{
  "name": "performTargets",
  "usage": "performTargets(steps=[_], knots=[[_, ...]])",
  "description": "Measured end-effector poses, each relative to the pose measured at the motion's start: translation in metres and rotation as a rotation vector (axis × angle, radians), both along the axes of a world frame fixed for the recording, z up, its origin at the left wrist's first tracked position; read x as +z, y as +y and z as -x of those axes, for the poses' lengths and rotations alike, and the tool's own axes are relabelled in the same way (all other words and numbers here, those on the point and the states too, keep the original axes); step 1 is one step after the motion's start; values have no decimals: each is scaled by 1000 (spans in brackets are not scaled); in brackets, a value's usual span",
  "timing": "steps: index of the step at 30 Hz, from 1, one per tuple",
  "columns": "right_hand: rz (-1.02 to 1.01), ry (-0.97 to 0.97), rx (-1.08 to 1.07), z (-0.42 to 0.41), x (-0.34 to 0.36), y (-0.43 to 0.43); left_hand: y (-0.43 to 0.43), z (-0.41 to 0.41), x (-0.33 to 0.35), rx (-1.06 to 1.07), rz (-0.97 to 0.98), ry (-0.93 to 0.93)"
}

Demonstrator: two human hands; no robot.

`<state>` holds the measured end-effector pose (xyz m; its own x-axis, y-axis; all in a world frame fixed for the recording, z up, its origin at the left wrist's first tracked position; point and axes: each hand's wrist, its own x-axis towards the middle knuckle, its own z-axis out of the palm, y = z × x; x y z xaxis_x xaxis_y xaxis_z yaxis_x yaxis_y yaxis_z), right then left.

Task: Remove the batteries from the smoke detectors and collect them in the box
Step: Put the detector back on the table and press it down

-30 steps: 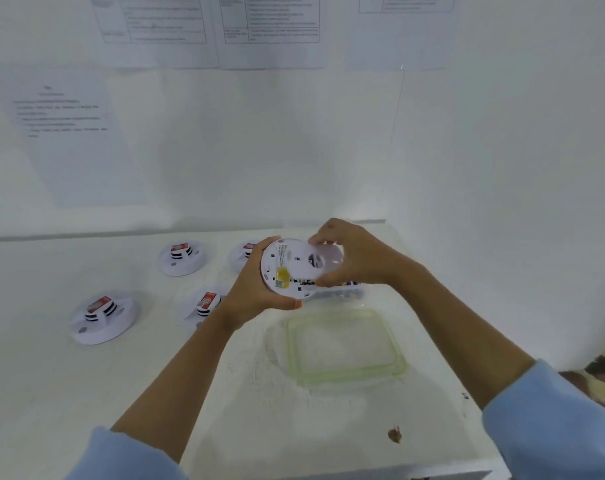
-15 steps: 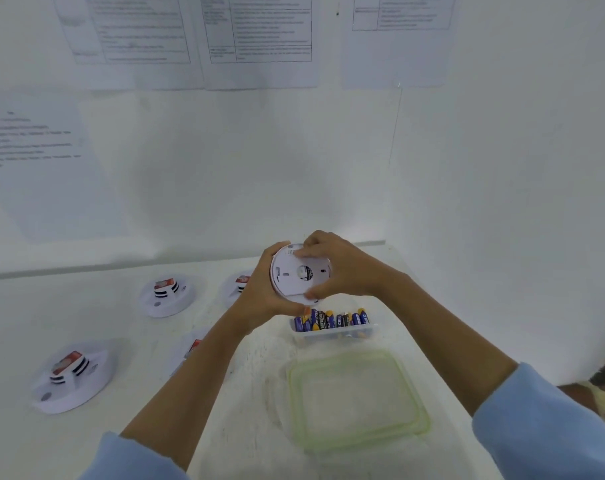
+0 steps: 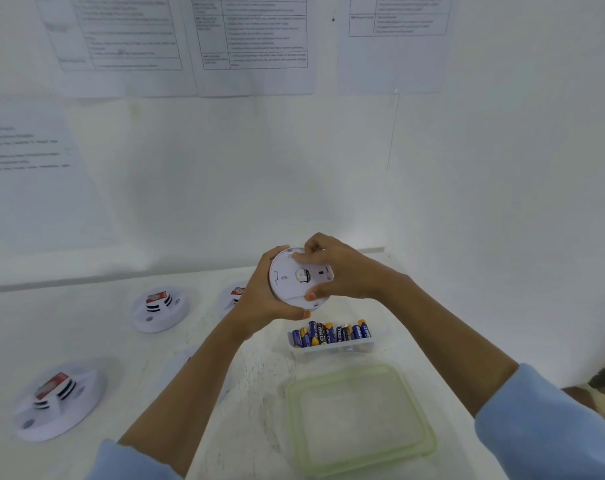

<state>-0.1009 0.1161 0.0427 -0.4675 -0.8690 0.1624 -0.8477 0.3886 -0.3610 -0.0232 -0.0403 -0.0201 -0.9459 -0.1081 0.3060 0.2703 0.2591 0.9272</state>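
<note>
While left hand (image 3: 259, 299) and right hand (image 3: 346, 271) grip smoke detector (image 3: 292, 284) above white surface (image 3: 97, 327), box (image 3: 332, 350) of batteries (image 3: 328, 332) sits by lid (image 3: 360, 420); other detectors (image 3: 159, 308) left; printed sheets (image 3: 252, 43) on walls (image 3: 502, 168).

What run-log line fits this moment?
left hand grips smoke detector | right hand grips it | batteries in box | lid off

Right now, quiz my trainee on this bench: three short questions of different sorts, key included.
1. True or false: only one hand grips the smoke detector.
2. Is the green-rimmed lid on the box?
3. The batteries lie in: A) the box, B) the lid, C) a palm.
Key: 1 false, left hand and right hand both grip it; 2 no, it lies beside the box; 3 A.
</note>
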Motion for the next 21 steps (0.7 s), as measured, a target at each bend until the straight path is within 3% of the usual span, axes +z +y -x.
performTargets(steps=[12, 15, 17, 21], knots=[[191, -102, -17, 0, -18, -2, 13, -4, 1, 134, -21, 128], [239, -202, -34, -3, -20, -2, 11, -8, 5, 158, 79, 118], [282, -284, -65, -8, -21, -5, 9, -12, 10, 187, 247, 128], [434, -596, -98, -31, -23, -24, 6, -28, 18, 283, 472, 126]])
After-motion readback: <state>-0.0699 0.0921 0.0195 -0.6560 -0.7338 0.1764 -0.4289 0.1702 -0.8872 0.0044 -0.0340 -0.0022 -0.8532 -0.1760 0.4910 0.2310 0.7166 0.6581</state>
